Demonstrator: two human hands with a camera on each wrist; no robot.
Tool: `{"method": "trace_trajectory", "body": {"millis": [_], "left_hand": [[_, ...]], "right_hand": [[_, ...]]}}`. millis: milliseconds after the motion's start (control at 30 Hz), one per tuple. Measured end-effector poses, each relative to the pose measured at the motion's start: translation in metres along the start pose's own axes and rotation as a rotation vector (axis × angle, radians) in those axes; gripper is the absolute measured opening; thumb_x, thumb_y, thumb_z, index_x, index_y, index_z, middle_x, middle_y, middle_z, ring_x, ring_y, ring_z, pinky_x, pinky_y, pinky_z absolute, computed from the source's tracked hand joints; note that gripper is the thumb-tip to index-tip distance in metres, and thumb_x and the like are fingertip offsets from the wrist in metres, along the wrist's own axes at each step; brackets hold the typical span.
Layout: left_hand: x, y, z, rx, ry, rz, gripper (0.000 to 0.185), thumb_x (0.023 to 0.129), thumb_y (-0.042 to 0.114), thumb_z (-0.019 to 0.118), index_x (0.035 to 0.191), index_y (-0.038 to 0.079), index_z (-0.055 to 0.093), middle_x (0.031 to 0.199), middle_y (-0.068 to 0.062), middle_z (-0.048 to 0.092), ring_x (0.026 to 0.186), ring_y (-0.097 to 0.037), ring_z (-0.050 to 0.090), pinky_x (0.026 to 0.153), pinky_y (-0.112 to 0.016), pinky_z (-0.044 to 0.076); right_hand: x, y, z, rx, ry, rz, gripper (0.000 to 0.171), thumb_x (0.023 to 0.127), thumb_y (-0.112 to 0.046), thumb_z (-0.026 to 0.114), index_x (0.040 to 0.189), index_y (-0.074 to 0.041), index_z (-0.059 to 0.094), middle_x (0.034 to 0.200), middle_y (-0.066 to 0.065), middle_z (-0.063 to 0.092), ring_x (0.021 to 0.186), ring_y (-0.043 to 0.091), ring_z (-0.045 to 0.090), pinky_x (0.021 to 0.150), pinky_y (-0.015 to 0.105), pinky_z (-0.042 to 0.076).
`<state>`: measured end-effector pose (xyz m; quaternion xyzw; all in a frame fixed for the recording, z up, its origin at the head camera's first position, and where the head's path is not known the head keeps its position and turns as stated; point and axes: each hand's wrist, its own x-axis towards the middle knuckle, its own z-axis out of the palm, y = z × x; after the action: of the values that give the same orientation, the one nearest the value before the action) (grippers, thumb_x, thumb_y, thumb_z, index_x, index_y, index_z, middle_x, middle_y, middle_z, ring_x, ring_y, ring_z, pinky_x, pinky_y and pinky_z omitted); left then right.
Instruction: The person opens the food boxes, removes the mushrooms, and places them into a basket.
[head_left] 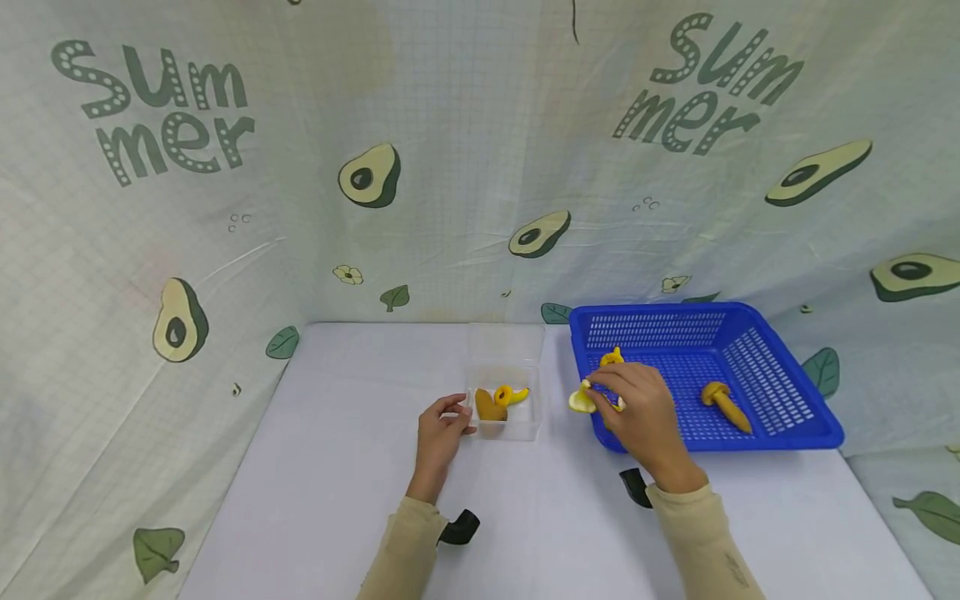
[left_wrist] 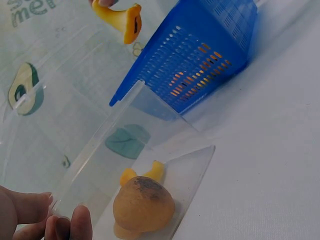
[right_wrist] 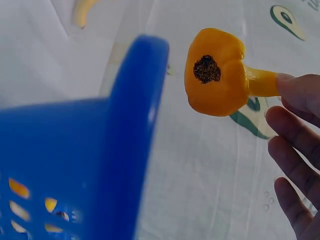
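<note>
Two mushrooms (head_left: 501,401) in clear box (head_left: 525,348)

perforated plastic basket (head_left: 780,367): solid blue. clear plastic box (head_left: 504,346): colourless, see-through. toy mushroom with dark-speckled cap (right_wrist: 217,72): yellow-orange. round-capped toy mushroom in the box (left_wrist: 143,205): brownish orange, dark smudge on top. tabletop (head_left: 337,467): plain white. cloth backdrop (head_left: 465,150): pale grid, green avocados, leaves, "summer" lettering. sleeves (head_left: 701,542): beige.
</note>
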<state>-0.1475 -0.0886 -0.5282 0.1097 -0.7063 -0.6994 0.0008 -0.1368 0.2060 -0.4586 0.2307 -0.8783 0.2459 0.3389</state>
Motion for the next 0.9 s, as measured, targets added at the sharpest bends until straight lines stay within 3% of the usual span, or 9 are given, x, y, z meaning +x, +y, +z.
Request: {"method": "trace_trajectory", "body": {"millis": [467, 667, 900], "left_hand": [[0.001, 0.001, 0.001, 0.021, 0.020, -0.035, 0.032, 0.099, -0.004, 0.068, 0.130, -0.009, 0.067, 0.105, -0.014, 0.060, 0.078, -0.017, 0.061, 0.070, -0.025, 0.066], [0.002, 0.000, 0.001, 0.012, 0.015, -0.022, 0.031, 0.099, -0.005, 0.068, 0.129, -0.010, 0.066, 0.104, -0.014, 0.059, 0.077, -0.015, 0.060, 0.069, -0.023, 0.065], [0.002, 0.000, 0.001, 0.016, 0.013, -0.022, 0.031, 0.099, -0.005, 0.067, 0.129, -0.011, 0.066, 0.103, -0.014, 0.059, 0.076, -0.015, 0.060, 0.069, -0.023, 0.065]], "right_hand": [[-0.010, 0.022, -0.031, -0.033, 0.062, 0.102, 0.031, 0.070, 0.008, 0.094, 0.097, 0.002, 0.079, 0.098, 0.017, 0.077, 0.095, 0.038, 0.069, 0.089, 0.054, 0.051], [-0.017, 0.032, -0.040, -0.064, 0.049, 0.159, 0.028, 0.074, 0.008, 0.091, 0.098, 0.002, 0.078, 0.099, 0.017, 0.076, 0.097, 0.038, 0.067, 0.089, 0.053, 0.048], [-0.023, 0.037, -0.047, -0.103, 0.023, 0.206, 0.027, 0.076, 0.006, 0.090, 0.100, 0.003, 0.077, 0.101, 0.018, 0.075, 0.100, 0.040, 0.067, 0.096, 0.063, 0.048]]}}
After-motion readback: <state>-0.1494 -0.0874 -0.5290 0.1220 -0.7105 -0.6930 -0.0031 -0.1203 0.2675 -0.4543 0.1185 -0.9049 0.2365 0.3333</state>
